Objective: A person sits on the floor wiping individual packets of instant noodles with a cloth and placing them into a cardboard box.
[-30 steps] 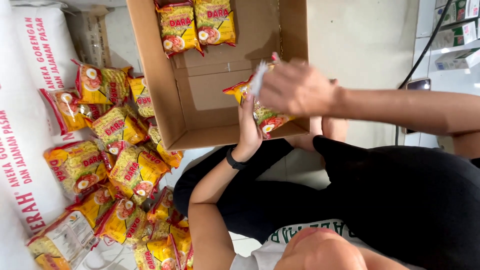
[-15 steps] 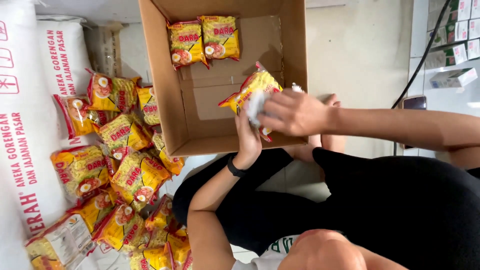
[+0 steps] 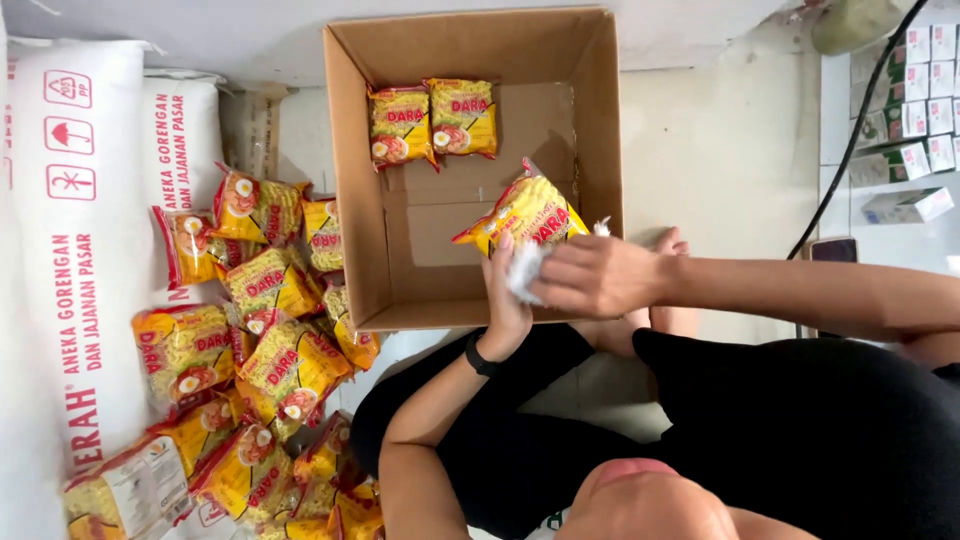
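Tiled floor beneath an open cardboard box [image 3: 400, 270]: left hand [image 3: 508, 305] grips a yellow noodle packet [image 3: 525, 212], right hand [image 3: 598, 277] pinches a white cloth [image 3: 524, 270]; loose packets [image 3: 250, 340] at nine o'clock.

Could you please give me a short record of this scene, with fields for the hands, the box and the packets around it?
left hand: holds a yellow noodle packet from below, over the box edge
right hand: presses a white cloth against that packet
cardboard box: open, on the floor
inside box: two yellow packets lying side by side at the far end
loose packets: heap on the floor beside the box
white sacks: lying next to the heap
wrist: black band on the left arm
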